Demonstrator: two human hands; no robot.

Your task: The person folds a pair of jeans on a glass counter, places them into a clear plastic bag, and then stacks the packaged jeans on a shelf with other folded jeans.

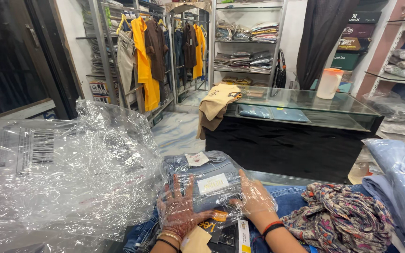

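- The folded blue denim jeans with a white paper label [207,180] lie directly under and between the two hands, half inside a clear crinkled plastic bag [71,187] that spreads wide to the left of the left hand.
- The left hand [179,213] is flat and open, fingers spread, and it presses on the plastic film over the near left corner of the jeans; it does not grip anything.
- The right hand [255,197] is also open, with the palm against the right edge of the jeans, and the thin film seems to cover it.
- I judge that the jeans are soft but rather heavy and thick, so they bend if only one corner is lifted; it is better to hold them with both hands under the folded edges.
- The plastic looks slippery and very light, easy to tear or to slide away, so the hold must be on the cloth through the film.
- Just right of the right hand lies a crumpled patterned scarf in red and grey [341,218]; beyond it, more light blue folded cloth in plastic [399,178].
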